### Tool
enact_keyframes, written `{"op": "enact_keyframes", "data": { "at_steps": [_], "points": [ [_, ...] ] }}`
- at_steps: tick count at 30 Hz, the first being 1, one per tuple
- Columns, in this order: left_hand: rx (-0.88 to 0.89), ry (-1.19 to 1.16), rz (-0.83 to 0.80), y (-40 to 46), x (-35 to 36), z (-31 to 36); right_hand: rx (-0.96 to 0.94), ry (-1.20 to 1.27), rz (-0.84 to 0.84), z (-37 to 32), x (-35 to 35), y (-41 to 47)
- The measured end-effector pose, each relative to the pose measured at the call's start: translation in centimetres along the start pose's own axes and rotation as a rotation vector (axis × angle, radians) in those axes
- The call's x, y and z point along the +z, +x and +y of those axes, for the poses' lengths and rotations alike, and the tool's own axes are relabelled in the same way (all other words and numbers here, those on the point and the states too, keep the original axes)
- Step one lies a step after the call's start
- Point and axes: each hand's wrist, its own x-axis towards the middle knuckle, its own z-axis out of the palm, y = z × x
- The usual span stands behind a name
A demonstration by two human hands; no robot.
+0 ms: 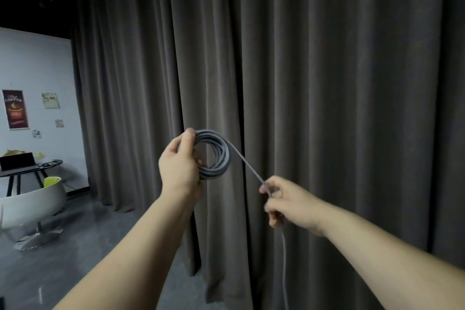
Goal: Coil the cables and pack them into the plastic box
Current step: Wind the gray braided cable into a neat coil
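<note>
A grey braided cable is wound into a round coil [218, 156] of several loops, held up in front of a dark curtain. My left hand [180, 166] grips the coil's left side, thumb on top and fingers through the middle. A free strand [247, 163] runs from the coil's top down and right to my right hand [284, 200], which pinches it between thumb and fingers. Below that hand the cable hangs down [284, 264] out of the frame. No plastic box is in view.
A dark grey curtain [327, 83] fills most of the view close ahead. At the left stand a white swivel chair [32, 204] on a metal base and a dark table [27, 170] with a laptop, before a white wall with posters.
</note>
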Motion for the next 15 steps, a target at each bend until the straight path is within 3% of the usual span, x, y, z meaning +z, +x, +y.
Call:
{"op": "enact_keyframes", "data": {
  "at_steps": [3,4,5,7,9,11,15],
  "points": [
    [0.026,0.047,0.093,1.2,-1.1,-0.1,-0.145,-0.049,0.418,0.8,-1.4,0.8],
    [0.048,0.077,0.118,1.5,-1.3,-0.3,-0.253,-0.221,0.553,0.4,-1.8,1.1],
    [0.078,0.119,0.139,1.8,-1.4,-0.5,-0.337,-0.491,0.584,-0.1,-2.0,1.2],
    [0.162,0.250,0.147,2.0,-1.5,-0.8,-0.409,-1.080,0.392,-2.0,-1.4,0.7],
    [0.250,0.427,0.095,1.6,-1.2,-0.7,-0.499,-1.334,0.129,-4.4,-0.1,0.1],
    [0.307,0.547,0.008,0.7,-0.9,-0.9,-0.620,-1.258,-0.023,-6.9,1.0,-0.5],
    [0.233,0.526,-0.145,-0.7,-0.4,-1.7,-0.711,-0.733,-0.005,-8.3,1.1,0.5]
  ]
}}
